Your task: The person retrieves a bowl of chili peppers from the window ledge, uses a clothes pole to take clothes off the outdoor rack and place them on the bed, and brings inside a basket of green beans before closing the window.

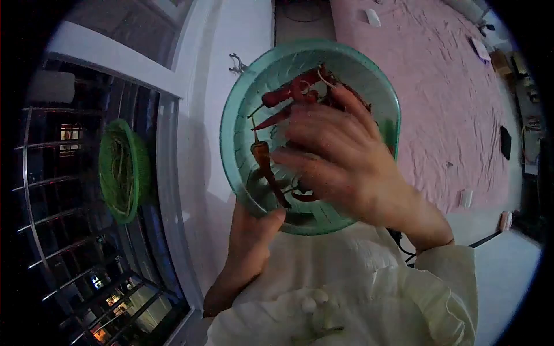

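A pale green plastic basket (226, 144) is held up in front of me, with several red chili peppers (278, 97) inside. My left hand (251, 239) grips its near left rim, thumb over the edge and fingers hidden underneath. Over the peppers, inside the basket, is my right hand (346, 155). Motion smears its fingers, so whether they pinch a pepper is unclear. A darker, brownish chili pepper (266, 167) with a long stem lies just left of those fingertips. More peppers are partly covered by the hand.
On the left, beyond a white window frame (167, 127), a bright green basket (138, 173) with thin stalk-like pieces sits by metal window bars (26, 155). A white ledge (225, 34) runs beside me. A bed with a pink sheet (427, 115) fills the right.
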Available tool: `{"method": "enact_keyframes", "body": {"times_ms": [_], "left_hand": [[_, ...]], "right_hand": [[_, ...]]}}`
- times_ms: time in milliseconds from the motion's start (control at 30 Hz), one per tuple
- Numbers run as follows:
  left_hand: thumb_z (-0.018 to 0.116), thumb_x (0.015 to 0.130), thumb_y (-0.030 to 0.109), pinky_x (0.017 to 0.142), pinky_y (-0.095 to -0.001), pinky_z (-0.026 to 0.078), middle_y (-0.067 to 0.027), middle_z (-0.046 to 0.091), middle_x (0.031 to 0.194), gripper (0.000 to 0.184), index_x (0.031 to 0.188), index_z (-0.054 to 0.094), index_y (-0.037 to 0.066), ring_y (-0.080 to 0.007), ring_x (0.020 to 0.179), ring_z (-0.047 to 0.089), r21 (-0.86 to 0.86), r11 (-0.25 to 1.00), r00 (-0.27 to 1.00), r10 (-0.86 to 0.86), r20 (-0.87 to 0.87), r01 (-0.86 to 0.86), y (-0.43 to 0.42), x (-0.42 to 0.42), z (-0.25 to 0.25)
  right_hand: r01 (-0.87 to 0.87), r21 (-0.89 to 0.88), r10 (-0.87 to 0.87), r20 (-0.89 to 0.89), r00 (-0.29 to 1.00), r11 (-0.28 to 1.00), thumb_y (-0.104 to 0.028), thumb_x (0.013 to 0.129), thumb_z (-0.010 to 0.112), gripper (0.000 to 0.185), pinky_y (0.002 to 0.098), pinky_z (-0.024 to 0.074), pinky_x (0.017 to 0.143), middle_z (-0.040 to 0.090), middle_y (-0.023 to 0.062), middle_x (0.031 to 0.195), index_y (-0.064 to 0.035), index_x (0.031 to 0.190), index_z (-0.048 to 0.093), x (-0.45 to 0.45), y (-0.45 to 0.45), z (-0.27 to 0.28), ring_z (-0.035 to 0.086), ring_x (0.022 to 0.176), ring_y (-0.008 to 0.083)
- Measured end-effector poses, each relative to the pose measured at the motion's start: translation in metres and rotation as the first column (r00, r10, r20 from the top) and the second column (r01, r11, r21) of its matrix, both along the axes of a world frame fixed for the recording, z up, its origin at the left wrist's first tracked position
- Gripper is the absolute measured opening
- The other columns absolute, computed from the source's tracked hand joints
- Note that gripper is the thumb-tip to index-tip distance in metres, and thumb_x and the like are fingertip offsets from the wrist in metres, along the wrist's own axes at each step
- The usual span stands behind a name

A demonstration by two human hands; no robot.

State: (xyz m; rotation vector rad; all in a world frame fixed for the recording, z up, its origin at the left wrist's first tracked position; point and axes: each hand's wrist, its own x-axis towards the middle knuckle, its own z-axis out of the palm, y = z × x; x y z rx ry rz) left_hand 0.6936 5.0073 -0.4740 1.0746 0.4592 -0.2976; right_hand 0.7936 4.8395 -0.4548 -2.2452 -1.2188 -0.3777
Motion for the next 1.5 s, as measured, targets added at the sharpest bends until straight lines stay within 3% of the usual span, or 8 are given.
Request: {"method": "enact_keyframes", "body": {"times_ms": [233, 333, 567, 900, 1000, 1100, 1200, 1500], "left_hand": [[0.054, 0.077, 0.003, 0.098, -0.0315, 0.031, -0.0086, 0.038, 0.126, 0.063, 0.133, 0.023, 0.003, -0.0162, 0.116, 0.039, 0.036, 0.999, 0.992, -0.035, 0.118, 0.031, 0.002, -0.007, -0.003], [0.053, 0.078, 0.001, 0.098, -0.0314, 0.031, -0.0083, 0.038, 0.126, 0.062, 0.132, 0.023, 0.002, -0.0163, 0.116, 0.038, 0.047, 0.998, 0.995, -0.039, 0.093, 0.034, 0.007, -0.009, -0.004], [0.052, 0.079, 0.0, 0.098, -0.0326, 0.03, -0.0091, 0.037, 0.127, 0.06, 0.132, 0.024, 0.003, -0.0179, 0.118, 0.037, -0.032, 0.999, 0.995, 0.0, 0.099, 0.003, 0.012, -0.012, -0.007], [0.055, 0.079, 0.005, 0.099, -0.0336, 0.03, -0.0103, 0.038, 0.126, 0.06, 0.131, 0.025, 0.001, -0.0192, 0.117, 0.038, 0.023, 1.0, 0.997, -0.015, 0.074, 0.013, 0.008, -0.012, -0.01], [0.055, 0.078, 0.007, 0.098, -0.0335, 0.031, -0.0102, 0.039, 0.126, 0.061, 0.131, 0.024, 0.001, -0.0195, 0.116, 0.039, 0.018, 1.0, 0.998, -0.012, 0.066, 0.011, 0.007, -0.011, -0.012], [0.055, 0.077, 0.006, 0.097, -0.0332, 0.032, -0.01, 0.04, 0.125, 0.06, 0.13, 0.027, 0.001, -0.0194, 0.116, 0.04, 0.002, 0.998, 0.997, 0.056, 0.049, -0.056, 0.0, -0.01, -0.008], [0.054, 0.075, 0.004, 0.097, -0.0329, 0.032, -0.0102, 0.042, 0.124, 0.059, 0.129, 0.029, 0.0, -0.0193, 0.115, 0.041, -0.005, 0.999, 0.999, 0.051, -0.005, -0.051, 0.0, -0.005, -0.003], [0.054, 0.074, 0.006, 0.098, -0.0341, 0.031, -0.0116, 0.042, 0.123, 0.06, 0.129, 0.029, -0.001, -0.0204, 0.113, 0.041, 0.031, 0.999, 0.999, 0.039, -0.004, -0.039, -0.002, -0.011, 0.002]], "right_hand": [[-0.183, -0.122, 0.19, 0.045, 0.981, 0.975, -0.015, 0.066, 0.055, 0.023, 0.0444, 0.0379, 0.091, 0.056, 0.002, 0.084, -0.0097, 0.088, 0.059, -0.012, 0.019, -0.014, 0.053, 0.082, 0.0178], [-0.179, 0.003, 0.178, 0.083, 0.98, 0.984, -0.011, 0.065, 0.06, 0.022, 0.0436, 0.039, 0.089, 0.059, 0.0022, 0.085, -0.0102, 0.087, 0.056, -0.009, 0.01, -0.013, 0.056, 0.08, 0.0191], [-0.051, 0.498, 0.292, -0.419, 0.86, 0.866, 0.001, 0.068, 0.065, 0.025, 0.0375, 0.0372, 0.087, 0.06, 0.0036, 0.093, -0.0091, 0.089, 0.056, -0.011, -0.012, -0.023, 0.057, 0.09, 0.0207], [0.076, 0.595, 0.295, -0.5, 0.814, 0.8, 0.002, 0.07, 0.066, 0.023, 0.0329, 0.039, 0.083, 0.06, 0.0067, 0.093, -0.006, 0.089, 0.057, -0.016, -0.016, -0.029, 0.054, 0.09, 0.0236], [0.062, 0.503, 0.21, -0.465, 0.86, 0.862, -0.002, 0.07, 0.066, 0.027, 0.0369, 0.0385, 0.086, 0.059, 0.0082, 0.097, -0.0074, 0.095, 0.056, -0.018, -0.013, -0.025, 0.055, 0.094, 0.0227], [-0.108, 0.115, 0.137, -0.288, 0.948, 0.988, -0.012, 0.072, 0.063, 0.036, 0.0473, 0.0317, 0.096, 0.056, 0.0093, 0.114, -0.0081, 0.106, 0.054, -0.031, -0.001, -0.022, 0.054, 0.104, 0.0237], [-0.143, -0.009, 0.139, -0.201, 0.97, 0.99, -0.013, 0.074, 0.057, 0.036, 0.0485, 0.0288, 0.098, 0.054, 0.0097, 0.117, -0.009, 0.11, 0.054, -0.037, -0.005, -0.012, 0.054, 0.105, 0.0234], [0.169, -0.285, -0.197, -0.071, 0.978, 0.944, -0.022, 0.063, 0.068, 0.06, 0.0505, 0.0243, 0.101, 0.029, 0.012, 0.138, -0.0212, 0.12, 0.049, -0.026, -0.017, -0.012, 0.031, 0.126, 0.0307]]}}
